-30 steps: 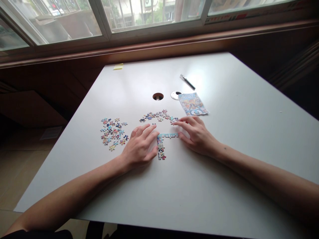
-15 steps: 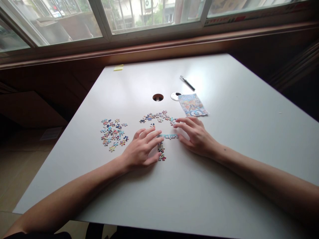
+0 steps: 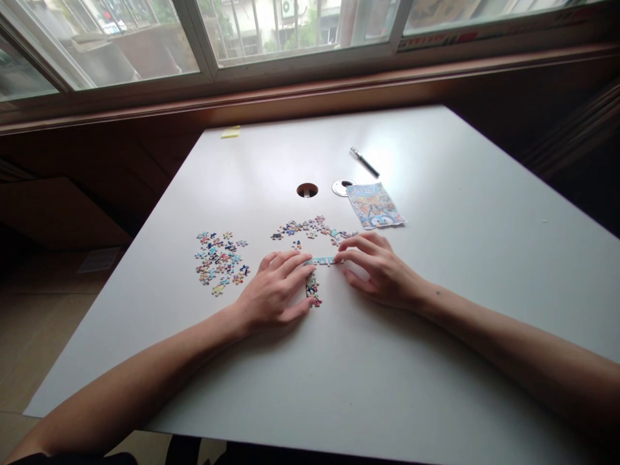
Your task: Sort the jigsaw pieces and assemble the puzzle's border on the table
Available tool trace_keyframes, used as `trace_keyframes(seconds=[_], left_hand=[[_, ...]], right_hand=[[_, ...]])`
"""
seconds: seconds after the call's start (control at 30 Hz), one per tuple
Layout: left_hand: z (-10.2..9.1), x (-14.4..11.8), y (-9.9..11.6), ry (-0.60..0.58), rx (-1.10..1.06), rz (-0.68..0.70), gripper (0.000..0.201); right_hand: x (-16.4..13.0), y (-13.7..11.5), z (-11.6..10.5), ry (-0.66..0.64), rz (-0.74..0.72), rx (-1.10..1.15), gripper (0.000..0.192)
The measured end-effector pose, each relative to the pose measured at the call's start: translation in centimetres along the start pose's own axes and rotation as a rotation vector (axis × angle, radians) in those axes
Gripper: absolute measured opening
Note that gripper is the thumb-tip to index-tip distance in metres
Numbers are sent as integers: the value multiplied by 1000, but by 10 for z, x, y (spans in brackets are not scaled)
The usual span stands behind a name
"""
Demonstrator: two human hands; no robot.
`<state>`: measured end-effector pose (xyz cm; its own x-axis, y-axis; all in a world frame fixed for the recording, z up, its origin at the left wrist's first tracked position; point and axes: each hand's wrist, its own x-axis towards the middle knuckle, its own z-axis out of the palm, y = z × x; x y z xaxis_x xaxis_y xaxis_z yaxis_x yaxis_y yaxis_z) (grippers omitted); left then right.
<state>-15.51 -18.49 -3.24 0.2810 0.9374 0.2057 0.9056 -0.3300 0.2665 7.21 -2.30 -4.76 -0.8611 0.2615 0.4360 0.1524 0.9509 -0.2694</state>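
Joined jigsaw pieces form an L on the table: a light-blue strip (image 3: 321,261) across the top and a multicoloured column (image 3: 312,290) running down its left side. My left hand (image 3: 276,287) rests at the L's left corner, fingers apart, with fingertips on the strip's end and the thumb by the column's lower part. At the strip's right end is my right hand (image 3: 372,265), fingers spread and bent, the fingertips touching that end. Neither hand is closed around anything. Loose jigsaw pieces (image 3: 295,227) lie in an arc just beyond the strip.
A bigger heap of loose puzzle pieces (image 3: 217,258) lies left of my left hand. Behind my right hand are a printed picture sheet (image 3: 376,205), a round metal cover (image 3: 341,188), a cable hole (image 3: 307,190) and a black pen (image 3: 364,162). A yellow note (image 3: 230,132) sticks near the far edge.
The joined L has shifted slightly away from me. My right hand's fingertips have come in onto the strip's right end, while my left hand has barely moved.
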Motion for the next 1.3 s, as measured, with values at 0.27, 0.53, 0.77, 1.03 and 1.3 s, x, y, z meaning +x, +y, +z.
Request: trace_keyframes(seconds=[0.27,0.53,0.77,1.03,1.3], left_hand=[[-1,1,2,-30,13,-47,51],[1,1,1,-36,35,-85,54],[1,1,2,-45,30,-80,53],[1,1,2,-38,18,-80,53],[0,1,2,-45,21,-85,54]], right_hand=[[0,-2,0,-15,23,-3,23],[1,-1,1,-12,29,-3,25],[1,-2,0,-17,42,11,27],[1,-2,0,-17,41,19,27],[0,-2,0,-22,42,17,28]])
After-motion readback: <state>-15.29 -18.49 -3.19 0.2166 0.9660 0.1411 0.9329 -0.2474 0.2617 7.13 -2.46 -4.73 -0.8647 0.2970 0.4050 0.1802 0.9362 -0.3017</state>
